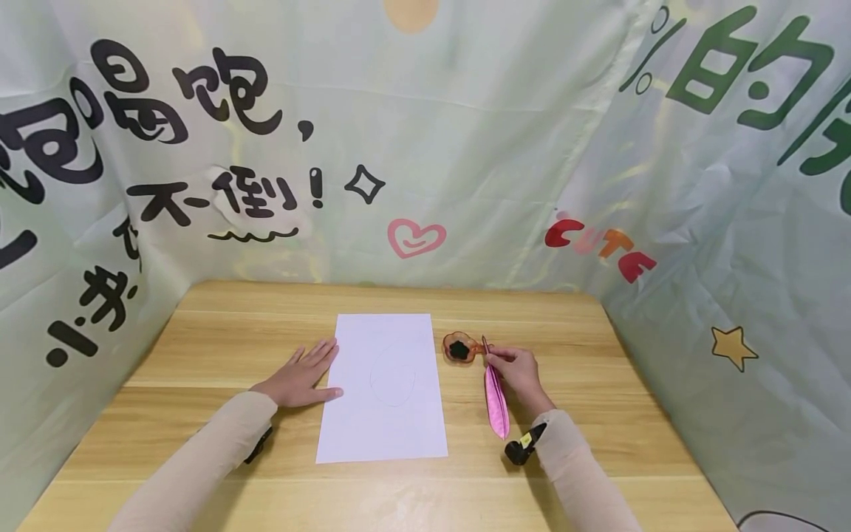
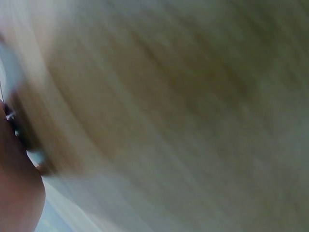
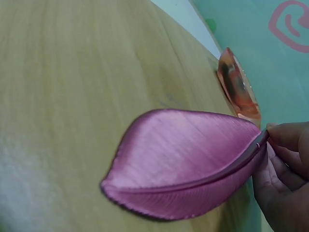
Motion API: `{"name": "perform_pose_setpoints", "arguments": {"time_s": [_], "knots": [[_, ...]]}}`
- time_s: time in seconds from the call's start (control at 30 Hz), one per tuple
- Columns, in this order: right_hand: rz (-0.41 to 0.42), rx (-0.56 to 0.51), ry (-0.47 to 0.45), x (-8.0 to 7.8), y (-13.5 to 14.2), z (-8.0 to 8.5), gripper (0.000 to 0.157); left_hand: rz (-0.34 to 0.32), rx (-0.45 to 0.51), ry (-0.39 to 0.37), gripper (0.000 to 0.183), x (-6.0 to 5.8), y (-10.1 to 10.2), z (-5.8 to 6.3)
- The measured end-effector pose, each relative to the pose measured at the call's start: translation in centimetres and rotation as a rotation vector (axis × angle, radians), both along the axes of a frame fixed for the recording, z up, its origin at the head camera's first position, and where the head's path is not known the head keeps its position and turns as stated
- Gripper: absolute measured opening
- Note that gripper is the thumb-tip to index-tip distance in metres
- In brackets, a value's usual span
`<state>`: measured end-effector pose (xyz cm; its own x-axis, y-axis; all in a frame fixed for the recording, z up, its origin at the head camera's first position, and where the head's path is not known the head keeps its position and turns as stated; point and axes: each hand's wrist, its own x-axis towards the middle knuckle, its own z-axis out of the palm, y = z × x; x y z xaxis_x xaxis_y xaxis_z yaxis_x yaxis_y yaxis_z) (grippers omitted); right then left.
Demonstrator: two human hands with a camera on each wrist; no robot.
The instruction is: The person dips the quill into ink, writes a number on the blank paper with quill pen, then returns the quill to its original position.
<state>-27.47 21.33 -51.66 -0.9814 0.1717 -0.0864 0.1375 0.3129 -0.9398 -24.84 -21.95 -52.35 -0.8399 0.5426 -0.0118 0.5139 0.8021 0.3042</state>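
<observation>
My right hand [image 1: 521,375] pinches the thin stem end of a shiny pink leaf-shaped piece [image 1: 496,406]. In the right wrist view, the broad face of this leaf [image 3: 178,159] shows a raised midrib, and the fingertips [image 3: 285,137] grip its stem. Flat with fingers spread, my left hand [image 1: 301,378] rests on the table, its thumb and fingertips at the left edge of a white sheet of paper [image 1: 382,436]. A faint oval line is drawn on the sheet. The left wrist view is blurred, with part of a hand at its left edge.
Between the sheet and the right hand lies an orange flower-shaped item [image 1: 459,347] with a black flower-like centre and a short handle. The wooden table [image 1: 266,473] is bordered by printed cloth walls [image 1: 479,148] at the back and both sides.
</observation>
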Motion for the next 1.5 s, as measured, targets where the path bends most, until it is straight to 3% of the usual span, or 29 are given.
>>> {"name": "perform_pose_setpoints", "arguments": {"time_s": [0.37, 0.53, 0.77, 0.93, 1.5], "knots": [[-0.027, 0.189, 0.044, 0.4, -0.1, 0.3, 0.018, -0.018, 0.034, 0.008, 0.085, 0.2, 0.3, 0.6], [-0.028, 0.195, 0.037, 0.5, -0.1, 0.5, 0.018, -0.018, 0.026, 0.005, 0.085, 0.1, 0.4, 0.5], [-0.029, 0.227, 0.029, 0.5, 0.1, 0.6, 0.018, -0.02, 0.009, -0.005, 0.087, -0.6, 0.0, -0.7], [-0.021, 0.224, -0.016, 0.4, -0.1, 0.8, 0.017, -0.022, -0.005, -0.017, 0.089, -0.9, -0.3, -0.9], [0.02, 0.219, -0.031, -0.2, 0.2, 1.1, 0.02, 0.008, 0.005, -0.024, 0.09, -1.0, 0.2, -0.2]]}}
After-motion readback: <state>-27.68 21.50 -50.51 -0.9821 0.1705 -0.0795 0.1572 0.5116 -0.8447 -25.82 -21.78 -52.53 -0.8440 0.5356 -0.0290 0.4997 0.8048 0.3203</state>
